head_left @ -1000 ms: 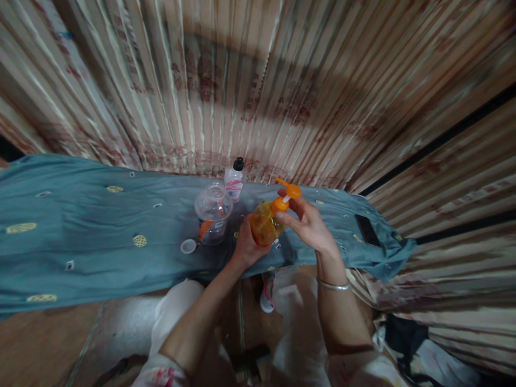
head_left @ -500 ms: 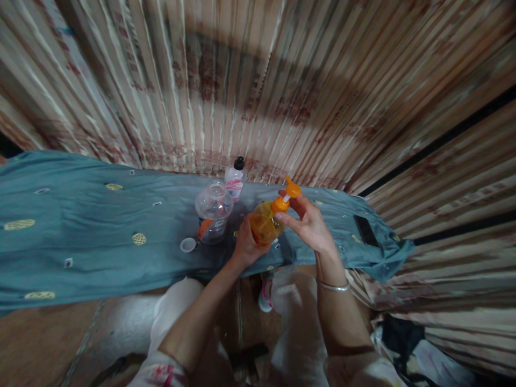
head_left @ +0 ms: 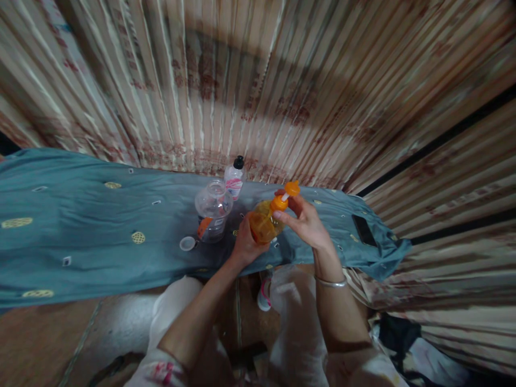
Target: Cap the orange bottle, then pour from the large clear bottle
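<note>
A clear pump bottle of yellow-orange liquid [head_left: 264, 223] leans to the right above the cloth-covered table. My left hand [head_left: 246, 243] is wrapped round its lower body. At its neck, the thumb and fingers of my right hand [head_left: 304, 220] close on the orange pump collar [head_left: 279, 203]. The orange pump head [head_left: 292, 188] sticks up on a white stem above that hand. To the left stands an open clear plastic bottle [head_left: 213, 212] with an orange label patch. A small white cap [head_left: 187, 243] lies beside it.
Behind the clear bottle stands a white-and-pink bottle with a black top [head_left: 234, 178]. A dark phone [head_left: 364, 230] lies at the right of the teal tablecloth [head_left: 97, 226]. A pleated curtain [head_left: 242, 97] hangs along the table's back edge.
The orange pump head has turned on the bottle: its spout pointed to the upper left and now points away. Both hands keep their hold.
</note>
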Available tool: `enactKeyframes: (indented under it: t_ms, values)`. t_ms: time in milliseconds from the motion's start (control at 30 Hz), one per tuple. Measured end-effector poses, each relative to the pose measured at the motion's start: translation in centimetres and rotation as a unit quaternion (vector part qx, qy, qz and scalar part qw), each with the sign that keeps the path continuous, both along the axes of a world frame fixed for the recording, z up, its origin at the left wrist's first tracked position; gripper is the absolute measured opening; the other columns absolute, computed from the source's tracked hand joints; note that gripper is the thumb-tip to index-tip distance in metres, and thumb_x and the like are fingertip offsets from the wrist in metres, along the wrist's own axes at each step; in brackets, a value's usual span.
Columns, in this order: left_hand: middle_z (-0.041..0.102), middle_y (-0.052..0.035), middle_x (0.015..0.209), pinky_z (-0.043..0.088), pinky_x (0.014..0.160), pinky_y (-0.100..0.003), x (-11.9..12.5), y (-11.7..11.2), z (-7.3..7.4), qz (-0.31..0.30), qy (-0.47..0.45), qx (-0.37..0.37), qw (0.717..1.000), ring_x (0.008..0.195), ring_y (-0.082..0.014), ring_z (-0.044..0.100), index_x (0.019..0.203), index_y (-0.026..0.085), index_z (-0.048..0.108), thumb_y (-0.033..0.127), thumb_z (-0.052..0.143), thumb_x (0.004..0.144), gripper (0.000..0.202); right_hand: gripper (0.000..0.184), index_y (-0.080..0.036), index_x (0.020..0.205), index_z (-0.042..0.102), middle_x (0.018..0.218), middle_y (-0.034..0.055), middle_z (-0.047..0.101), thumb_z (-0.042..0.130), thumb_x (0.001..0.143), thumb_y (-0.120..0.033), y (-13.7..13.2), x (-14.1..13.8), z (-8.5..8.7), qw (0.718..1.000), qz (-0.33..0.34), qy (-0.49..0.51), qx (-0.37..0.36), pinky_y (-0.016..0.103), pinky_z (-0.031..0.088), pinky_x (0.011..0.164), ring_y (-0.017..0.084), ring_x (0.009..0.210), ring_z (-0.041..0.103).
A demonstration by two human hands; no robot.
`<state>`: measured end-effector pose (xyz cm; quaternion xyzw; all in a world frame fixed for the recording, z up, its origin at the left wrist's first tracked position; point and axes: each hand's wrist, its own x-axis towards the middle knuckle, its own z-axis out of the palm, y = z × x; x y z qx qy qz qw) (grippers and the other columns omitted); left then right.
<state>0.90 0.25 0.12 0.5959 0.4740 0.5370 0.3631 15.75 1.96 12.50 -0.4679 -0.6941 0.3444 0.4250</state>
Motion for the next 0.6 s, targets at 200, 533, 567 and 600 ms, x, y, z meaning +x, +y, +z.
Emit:
enactKeyframes:
  t_ms: [200, 533, 567, 600]
  values:
    - [0.066, -0.0089, 0.118, 0.055, 0.100, -0.052, 0.14, 0.14, -0.38, 0.004, 0.002, -0.001, 1.000, 0.111, -0.0323, 0.065, 0.119, 0.022, 0.052, 0.020, 0.085, 0.057, 0.071, 0.054, -0.022, 0.111, 0.069, 0.114, 0.0078, 0.074, 0.075, 0.078, -0.065, 0.18, -0.05, -0.43, 1.000, -0.007, -0.003, 0.010, 0.047, 0.048, 0.107, 0.027, 0.110, 0.067]
    - [0.065, -0.0088, 0.117, 0.055, 0.098, -0.049, 0.03, 0.09, -0.40, 0.000, 0.013, 0.000, 1.000, 0.109, -0.0309, 0.065, 0.120, 0.021, 0.051, 0.021, 0.085, 0.058, 0.070, 0.059, -0.022, 0.116, 0.067, 0.121, 0.0085, 0.072, 0.078, 0.076, -0.064, 0.00, -0.05, -0.48, 0.999, 0.024, 0.034, -0.007, 0.044, 0.049, 0.107, 0.026, 0.114, 0.066]
    - [0.066, -0.0086, 0.117, 0.055, 0.097, -0.049, 0.04, 0.11, -0.40, -0.002, 0.016, -0.002, 1.000, 0.108, -0.0305, 0.066, 0.119, 0.020, 0.051, 0.021, 0.085, 0.058, 0.070, 0.057, -0.022, 0.114, 0.068, 0.120, 0.0084, 0.072, 0.076, 0.077, -0.065, 0.08, 0.02, -0.59, 0.999, 0.025, 0.038, -0.008, 0.044, 0.050, 0.107, 0.026, 0.114, 0.066]
    - [0.066, -0.0085, 0.117, 0.055, 0.097, -0.049, 0.06, 0.14, -0.44, 0.000, 0.018, -0.003, 1.000, 0.108, -0.0304, 0.066, 0.119, 0.020, 0.051, 0.021, 0.085, 0.057, 0.071, 0.056, -0.022, 0.114, 0.068, 0.118, 0.0084, 0.073, 0.075, 0.079, -0.065, 0.17, 0.10, -0.68, 0.999, 0.021, 0.032, -0.003, 0.044, 0.050, 0.106, 0.026, 0.114, 0.066]
